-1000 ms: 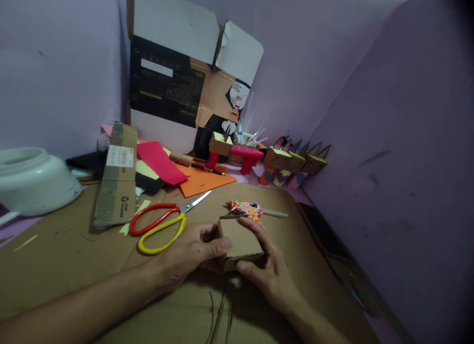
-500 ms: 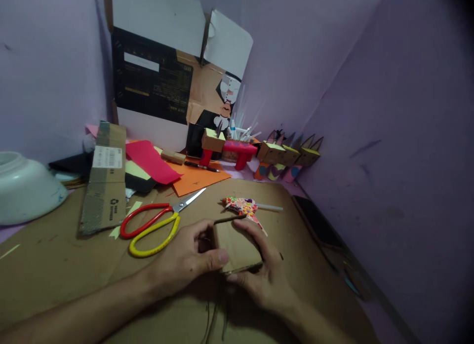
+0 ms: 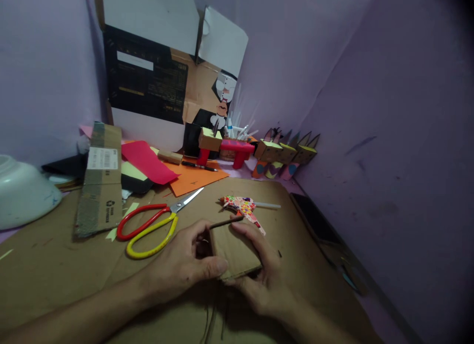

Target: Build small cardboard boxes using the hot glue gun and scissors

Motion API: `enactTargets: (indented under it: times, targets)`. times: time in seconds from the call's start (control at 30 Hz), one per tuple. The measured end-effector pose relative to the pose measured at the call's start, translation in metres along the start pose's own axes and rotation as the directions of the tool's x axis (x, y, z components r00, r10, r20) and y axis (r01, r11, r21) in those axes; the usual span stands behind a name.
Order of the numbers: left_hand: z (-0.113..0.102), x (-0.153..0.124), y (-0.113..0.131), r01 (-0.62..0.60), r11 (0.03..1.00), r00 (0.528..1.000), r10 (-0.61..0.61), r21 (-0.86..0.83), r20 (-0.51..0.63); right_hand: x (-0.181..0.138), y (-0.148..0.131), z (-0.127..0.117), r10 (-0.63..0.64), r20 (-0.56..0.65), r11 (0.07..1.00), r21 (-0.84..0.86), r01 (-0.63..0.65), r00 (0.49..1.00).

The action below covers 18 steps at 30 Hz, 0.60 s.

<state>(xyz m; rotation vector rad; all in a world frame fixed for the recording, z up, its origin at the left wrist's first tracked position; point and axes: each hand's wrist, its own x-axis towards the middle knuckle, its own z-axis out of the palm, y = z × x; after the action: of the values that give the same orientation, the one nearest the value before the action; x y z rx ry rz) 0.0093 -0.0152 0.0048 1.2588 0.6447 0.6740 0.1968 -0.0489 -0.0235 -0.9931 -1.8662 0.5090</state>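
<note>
A small cardboard box is held between both hands, low in the middle of the view. My left hand grips its left side, the thumb lying on the near left corner of the top face. Around the right side wraps my right hand, with its fingers along the far right edge and its thumb under the near edge. Left of the hands lie scissors with one red and one yellow handle, blades slightly apart. Just beyond the box is a glue gun with a colourful pattern and a pale stick in its back.
A cardboard mat covers the table. Behind stand a flattened carton, a cardboard strip, red paper, orange paper and small cardboard animal figures. A white bowl is left, a dark phone right.
The box has tilted slightly in my hands, so its top face shows a little more. My right thumb has slipped further under the near edge. The whole view has shifted a little.
</note>
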Motion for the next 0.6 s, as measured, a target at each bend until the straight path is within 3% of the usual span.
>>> enactTargets:
  times: [0.4,0.6]
  targets:
    - [-0.0009,0.0005,0.001,0.016,1.0,1.0,-0.016,0.02,-0.009,-0.0012,0.0024,0.0012,0.009,0.007,1.0,0.005,-0.009,1.0]
    - [-0.0017,0.0025,-0.0004,0.026,1.0,1.0,-0.026,-0.014,0.0,-0.0036,0.0032,0.002,0.086,0.032,0.996,0.015,-0.087,0.996]
